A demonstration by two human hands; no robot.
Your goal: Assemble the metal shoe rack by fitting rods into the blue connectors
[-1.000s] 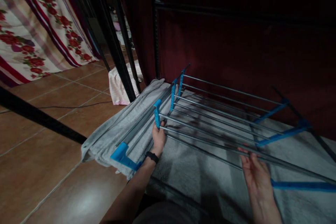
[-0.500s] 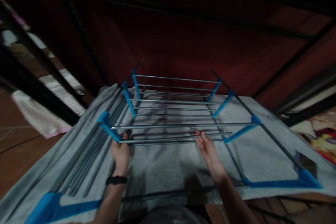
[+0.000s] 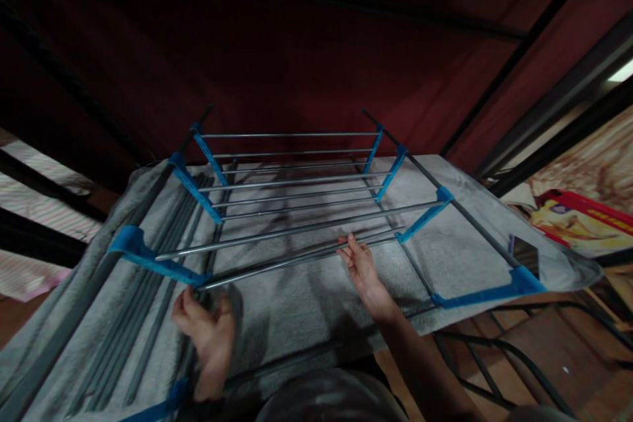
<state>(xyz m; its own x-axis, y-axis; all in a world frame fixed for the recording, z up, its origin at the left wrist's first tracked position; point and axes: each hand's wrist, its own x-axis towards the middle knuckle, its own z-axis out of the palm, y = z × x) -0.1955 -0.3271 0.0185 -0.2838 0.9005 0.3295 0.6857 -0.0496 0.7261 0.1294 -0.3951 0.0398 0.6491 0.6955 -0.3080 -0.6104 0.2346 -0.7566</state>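
A rack of grey metal tubes with blue plastic brackets stands on a grey cloth-covered surface (image 3: 297, 297). My right hand (image 3: 361, 267) pinches a thin metal rod (image 3: 277, 265) between thumb and fingers, right of its middle. The rod slants up to the right, close below a fixed crossbar (image 3: 297, 231). Its left end meets the lower tip of the left blue bracket (image 3: 158, 266). Around that tip my left hand (image 3: 205, 336) is curled, slightly blurred, its fingertips partly hidden. The rod's right end lies near the lower end of the right blue bracket (image 3: 422, 221).
Several loose grey tubes (image 3: 143, 297) lie along the left of the cloth. A dark phone-like object (image 3: 525, 257) rests by the right front bracket (image 3: 494, 293). Beyond are a red-and-yellow box (image 3: 583, 221), a metal-framed chair (image 3: 504, 349) and a dark red backdrop (image 3: 297, 66).
The view has shifted right, so the rack appears further left. My left hand has turned at the bracket tip. The rod's right end has come closer to the right bracket, with my right hand still on it.
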